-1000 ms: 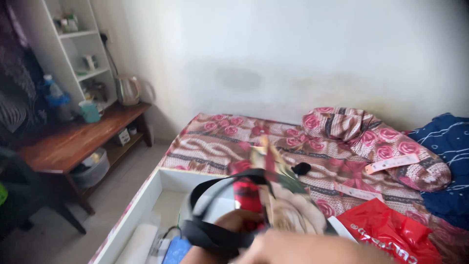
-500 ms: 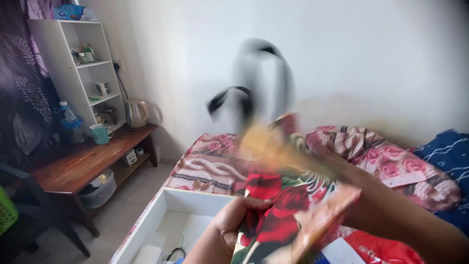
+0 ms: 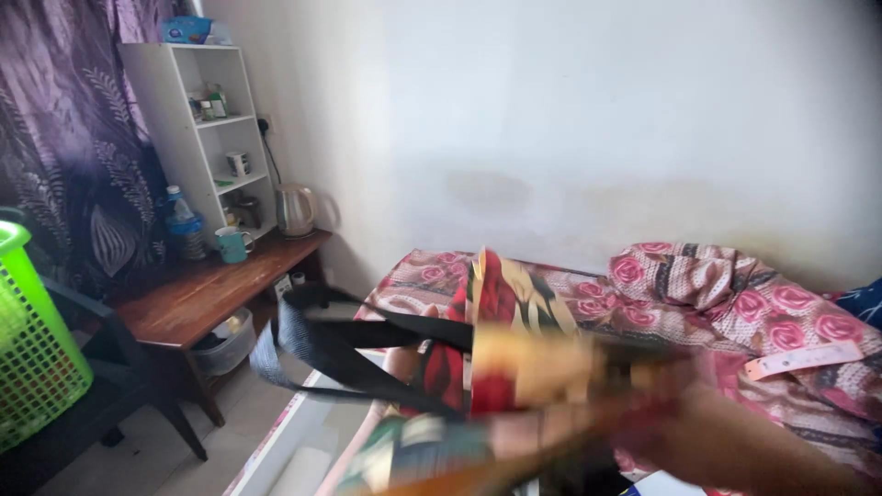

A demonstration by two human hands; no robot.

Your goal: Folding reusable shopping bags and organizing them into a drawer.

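From my head camera, looking down, I have a floral bag (image 3: pixel 501 303) with red roses and black straps (image 3: pixel 340 354) up in front of me, low in the middle of the view. My right hand (image 3: pixel 735 441) comes in from five o'clock, badly blurred; it lies against the bag's lower right side, with the bag at about ten o'clock from it, but I cannot tell whether its fingers are clenched on the cloth. My left hand (image 3: pixel 404 363) shows only as a patch of skin behind the straps, at about eight o'clock from the bag's upright panel; the straps cross in front of it and I cannot tell its grip either. The straps loop out toward nine o'clock, hanging in the air above the floor. Behind the bag, toward twelve and two o'clock, lies the bed (image 3: pixel 588 294) with its rose-patterned sheet, and a matching pillow (image 3: pixel 726 294) at three o'clock. At nine o'clock stands the wooden worktop (image 3: pixel 202 294), carrying a teal mug (image 3: pixel 230 244), a water bottle (image 3: pixel 184 225) and a kettle (image 3: pixel 294 209). A white shelf (image 3: pixel 197 129) rises above it at ten o'clock, and a green basket (image 3: pixel 32 340) sits at the far left edge.
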